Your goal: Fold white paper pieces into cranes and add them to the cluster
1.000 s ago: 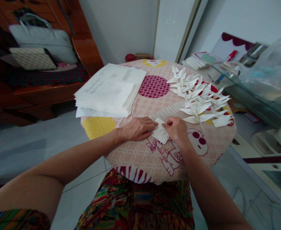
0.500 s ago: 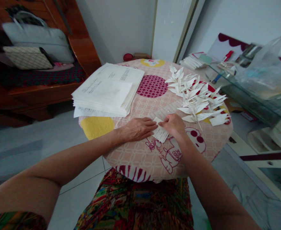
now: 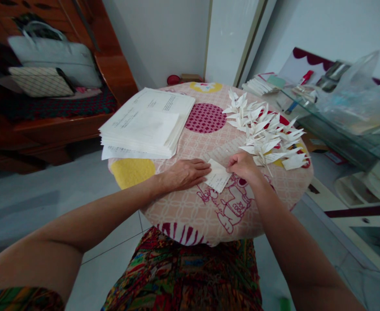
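A small folded sheet of paper (image 3: 218, 176) with some print lies on the round table just in front of me. My left hand (image 3: 186, 173) rests flat, its fingertips on the left edge of the sheet. With thumb and fingers pinched, my right hand (image 3: 244, 166) holds the sheet's right corner. Folded paper cranes (image 3: 258, 123) sit in a cluster beyond my right hand. At the back left of the table is a thick stack of printed paper (image 3: 144, 123). A clear ridged plastic piece (image 3: 224, 149) lies just past the sheet, partly hidden.
A patterned cloth (image 3: 177, 211) covers the table. On the right stands a glass shelf (image 3: 348, 142) with plastic bags (image 3: 348, 101) on it. A wooden bench (image 3: 109, 65) at the left carries a pale handbag (image 3: 57, 56) and a quilted pouch (image 3: 41, 82).
My right hand has moved a little to the right, and the sheet now shows wider between my hands. My left hand stays in place.
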A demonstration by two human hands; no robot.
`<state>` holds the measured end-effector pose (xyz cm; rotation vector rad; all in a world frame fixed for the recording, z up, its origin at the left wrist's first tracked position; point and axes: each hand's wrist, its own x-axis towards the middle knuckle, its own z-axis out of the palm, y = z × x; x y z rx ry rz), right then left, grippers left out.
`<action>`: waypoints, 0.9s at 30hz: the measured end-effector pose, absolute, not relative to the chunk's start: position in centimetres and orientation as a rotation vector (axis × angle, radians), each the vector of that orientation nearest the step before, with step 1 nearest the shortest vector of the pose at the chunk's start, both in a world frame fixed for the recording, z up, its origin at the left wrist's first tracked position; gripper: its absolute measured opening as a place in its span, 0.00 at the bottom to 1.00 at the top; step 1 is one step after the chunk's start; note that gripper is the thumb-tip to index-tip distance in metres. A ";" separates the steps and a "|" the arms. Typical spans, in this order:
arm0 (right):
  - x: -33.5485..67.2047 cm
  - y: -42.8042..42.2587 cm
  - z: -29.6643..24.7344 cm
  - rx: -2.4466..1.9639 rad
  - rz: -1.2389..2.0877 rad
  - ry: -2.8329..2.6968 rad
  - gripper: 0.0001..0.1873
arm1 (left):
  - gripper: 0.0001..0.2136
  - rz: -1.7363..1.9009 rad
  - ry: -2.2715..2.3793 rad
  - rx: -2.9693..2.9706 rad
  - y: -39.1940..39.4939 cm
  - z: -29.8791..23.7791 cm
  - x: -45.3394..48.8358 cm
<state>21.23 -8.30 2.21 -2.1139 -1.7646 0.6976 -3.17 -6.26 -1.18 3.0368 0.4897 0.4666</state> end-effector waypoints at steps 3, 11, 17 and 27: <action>21.7 -8.6 2.2 -2.107 0.730 -1.704 0.06 | 0.17 0.495 0.485 3.008 -6.2 -1.3 -3.2; 23.3 -10.2 1.0 -1.970 0.682 -1.616 0.05 | 0.17 0.579 0.498 2.946 -6.3 -1.6 -3.4; 23.3 -13.0 0.4 -1.519 0.279 -1.887 0.18 | 0.14 0.676 0.407 2.886 -6.4 -1.3 -3.0; 23.1 -14.6 -1.6 -1.081 0.336 -2.237 0.21 | 0.13 0.693 0.431 2.631 -7.0 -1.1 -2.2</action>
